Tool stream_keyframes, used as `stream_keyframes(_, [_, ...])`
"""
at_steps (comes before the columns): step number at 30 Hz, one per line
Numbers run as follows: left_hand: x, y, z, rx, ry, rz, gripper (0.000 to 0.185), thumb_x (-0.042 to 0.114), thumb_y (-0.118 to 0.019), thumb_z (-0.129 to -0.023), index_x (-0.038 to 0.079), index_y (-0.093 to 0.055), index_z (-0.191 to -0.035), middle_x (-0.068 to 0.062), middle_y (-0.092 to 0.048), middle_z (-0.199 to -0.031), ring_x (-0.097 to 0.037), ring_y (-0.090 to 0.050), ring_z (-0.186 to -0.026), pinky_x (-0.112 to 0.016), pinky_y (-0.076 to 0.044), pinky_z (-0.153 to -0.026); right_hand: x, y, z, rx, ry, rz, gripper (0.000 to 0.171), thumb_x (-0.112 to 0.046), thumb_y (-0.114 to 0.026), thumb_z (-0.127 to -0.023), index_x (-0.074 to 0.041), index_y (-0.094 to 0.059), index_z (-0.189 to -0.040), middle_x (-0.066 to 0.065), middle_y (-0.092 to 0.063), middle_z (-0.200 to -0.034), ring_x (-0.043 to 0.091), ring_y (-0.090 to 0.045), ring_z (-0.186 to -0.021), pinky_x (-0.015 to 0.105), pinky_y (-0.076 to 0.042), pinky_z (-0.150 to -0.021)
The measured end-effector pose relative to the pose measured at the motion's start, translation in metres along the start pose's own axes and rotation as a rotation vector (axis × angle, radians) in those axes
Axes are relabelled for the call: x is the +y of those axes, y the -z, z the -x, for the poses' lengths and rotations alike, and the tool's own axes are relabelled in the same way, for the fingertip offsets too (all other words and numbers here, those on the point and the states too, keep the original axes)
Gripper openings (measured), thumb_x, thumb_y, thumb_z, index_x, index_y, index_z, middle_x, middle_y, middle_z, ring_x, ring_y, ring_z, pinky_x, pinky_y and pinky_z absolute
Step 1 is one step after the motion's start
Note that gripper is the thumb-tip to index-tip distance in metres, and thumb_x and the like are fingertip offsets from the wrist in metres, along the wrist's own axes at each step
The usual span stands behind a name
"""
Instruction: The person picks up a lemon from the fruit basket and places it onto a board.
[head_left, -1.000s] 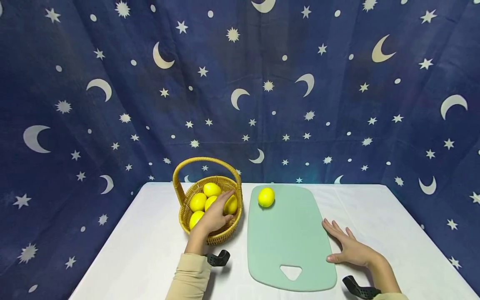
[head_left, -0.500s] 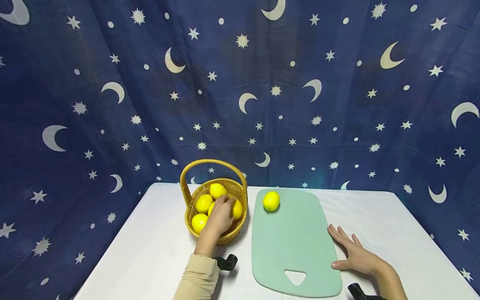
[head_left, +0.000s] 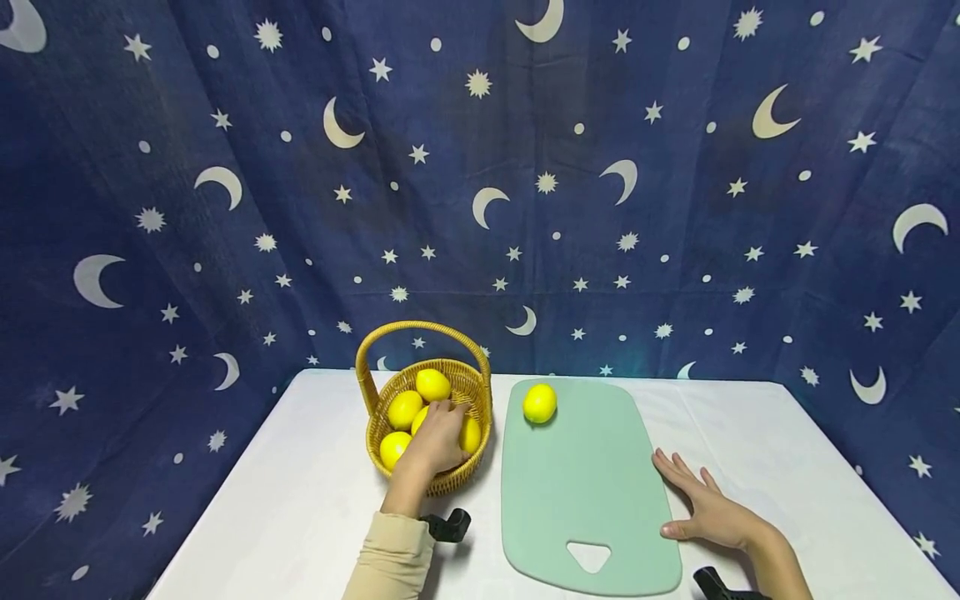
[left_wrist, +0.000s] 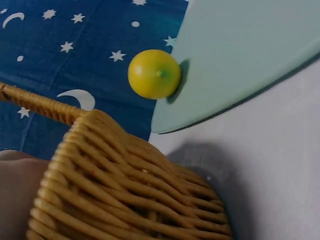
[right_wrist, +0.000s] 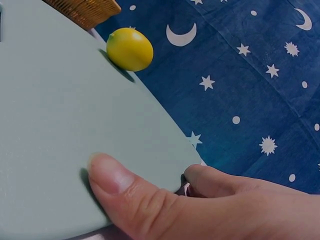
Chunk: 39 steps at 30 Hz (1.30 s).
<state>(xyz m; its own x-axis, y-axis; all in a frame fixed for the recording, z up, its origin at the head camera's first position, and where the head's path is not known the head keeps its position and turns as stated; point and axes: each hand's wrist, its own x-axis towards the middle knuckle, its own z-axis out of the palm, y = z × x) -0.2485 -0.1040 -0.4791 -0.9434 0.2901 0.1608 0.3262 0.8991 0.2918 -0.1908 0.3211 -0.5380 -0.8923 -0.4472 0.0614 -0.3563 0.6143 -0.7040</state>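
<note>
From my remote seat I see a starry blue backdrop (head_left: 675, 208) behind a white table (head_left: 300, 500), and on the table a pale green board (head_left: 592, 483) lying lengthwise away from me, its triangular handle hole at the near end. Left of the board stands a wicker basket (head_left: 450, 479) with an arched handle, holding several lemons (head_left: 405, 408). One lemon (head_left: 540, 403) already sits alone on the board's far left corner; in the right wrist view it lies on its side, long axis roughly level and its blunt tip toward the backdrop. My left hand (head_left: 437, 440) is down inside the basket, fingers curved over a lemon near the right wall, and I judge it is closing its hold on that fruit, though I cannot tell whether the grasp is firm; the left wrist view shows only the basket's outer weave. My right hand (head_left: 708, 510) lies flat and spread at the board's right edge, thumb (right_wrist: 112, 177) pressed on the board surface, holding nothing and steadying the board. I judge the step in hand is picking a second lemon out of the basket. The next move would call for lifting it clear of the rim and handle, then carrying it right to a bare patch of board.
</note>
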Motion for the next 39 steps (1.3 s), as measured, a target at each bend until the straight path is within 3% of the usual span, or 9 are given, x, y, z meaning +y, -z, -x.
stream_keyframes(6, [0.004, 0.009, 0.005, -0.037, -0.058, -0.052, 0.039, 0.018, -0.077, -0.071, 0.004, -0.066, -0.107, -0.011, -0.062, -0.097, -0.028, -0.056, -0.095, -0.04, -0.048, -0.088, 0.002, -0.001, 0.002, 0.004, 0.011, 0.007, 0.104, -0.034, -0.08, -0.067, 0.006, -0.025, -0.146, 0.035, -0.02, -0.149, -0.034, 0.009, -0.119, -0.002, 0.023, -0.095])
stream_keyframes(8, [0.008, 0.015, 0.008, -0.072, -0.083, -0.044, 0.032, 0.01, -0.074, -0.073, 0.005, -0.067, -0.104, -0.008, -0.063, -0.092, -0.026, -0.059, -0.09, -0.039, -0.05, -0.085, 0.002, -0.001, 0.001, 0.002, -0.003, -0.005, 0.105, -0.035, -0.08, -0.067, 0.006, -0.025, -0.147, 0.034, -0.019, -0.15, -0.034, 0.009, -0.119, 0.006, 0.025, -0.103])
stream_keyframes(11, [0.009, 0.022, 0.013, -0.17, -0.088, -0.005, 0.042, -0.006, -0.065, -0.074, 0.006, -0.065, -0.113, -0.008, -0.066, -0.1, -0.024, -0.061, -0.096, -0.039, -0.051, -0.089, 0.001, -0.001, -0.001, 0.003, -0.012, -0.012, 0.106, -0.036, -0.08, -0.066, 0.005, -0.025, -0.147, 0.033, -0.018, -0.151, -0.033, 0.009, -0.12, 0.008, 0.025, -0.104])
stream_keyframes(13, [0.007, 0.024, 0.016, -0.243, -0.075, 0.026, 0.056, -0.013, -0.06, -0.074, 0.008, -0.059, -0.126, -0.01, -0.064, -0.117, -0.026, -0.058, -0.111, -0.042, -0.047, -0.099, 0.0, -0.001, -0.001, 0.003, -0.014, -0.015, 0.106, -0.035, -0.08, -0.066, 0.005, -0.025, -0.147, 0.033, -0.018, -0.151, -0.034, 0.009, -0.12, 0.008, 0.026, -0.104])
stream_keyframes(16, [-0.001, 0.025, 0.018, -0.308, -0.083, 0.071, 0.067, -0.017, -0.055, -0.074, 0.011, -0.053, -0.135, -0.009, -0.059, -0.129, -0.026, -0.054, -0.12, -0.043, -0.043, -0.104, 0.0, -0.002, 0.001, 0.01, 0.007, 0.005, 0.104, -0.034, -0.08, -0.067, 0.006, -0.026, -0.146, 0.034, -0.02, -0.15, -0.033, 0.009, -0.12, -0.002, 0.023, -0.095])
stream_keyframes(27, [-0.028, 0.03, 0.026, -0.351, -0.146, 0.222, 0.07, -0.005, -0.065, -0.077, 0.017, -0.046, -0.141, -0.005, -0.053, -0.139, -0.024, -0.047, -0.126, -0.046, -0.042, -0.103, 0.002, -0.002, 0.001, 0.017, 0.012, 0.009, 0.103, -0.034, -0.081, -0.067, 0.006, -0.027, -0.146, 0.035, -0.021, -0.149, -0.033, 0.008, -0.121, 0.0, 0.024, -0.097])
stream_keyframes(31, [-0.033, 0.029, 0.028, -0.33, -0.151, 0.263, 0.065, 0.001, -0.07, -0.078, 0.015, -0.05, -0.138, -0.007, -0.055, -0.135, -0.024, -0.05, -0.121, -0.046, -0.044, -0.1, 0.002, -0.002, 0.001, 0.006, -0.013, -0.042, 0.105, -0.034, -0.081, -0.066, 0.005, -0.026, -0.146, 0.034, -0.017, -0.15, -0.033, 0.007, -0.12, 0.031, 0.026, -0.113])
stream_keyframes(34, [-0.035, 0.029, 0.028, -0.315, -0.145, 0.304, 0.063, 0.003, -0.074, -0.077, 0.013, -0.053, -0.136, -0.008, -0.057, -0.132, -0.023, -0.051, -0.117, -0.045, -0.045, -0.098, 0.003, -0.002, 0.0, -0.001, -0.028, -0.063, 0.106, -0.034, -0.081, -0.065, 0.005, -0.026, -0.147, 0.034, -0.016, -0.151, -0.034, 0.007, -0.12, 0.06, 0.022, -0.109])
stream_keyframes(39, [-0.039, 0.033, 0.031, -0.302, -0.13, 0.346, 0.063, 0.006, -0.076, -0.076, 0.013, -0.055, -0.135, -0.008, -0.057, -0.132, -0.023, -0.052, -0.116, -0.046, -0.044, -0.099, 0.002, -0.001, -0.002, -0.006, -0.037, -0.051, 0.106, -0.034, -0.081, -0.065, 0.005, -0.026, -0.146, 0.034, -0.016, -0.151, -0.034, 0.007, -0.119, 0.068, 0.018, -0.106])
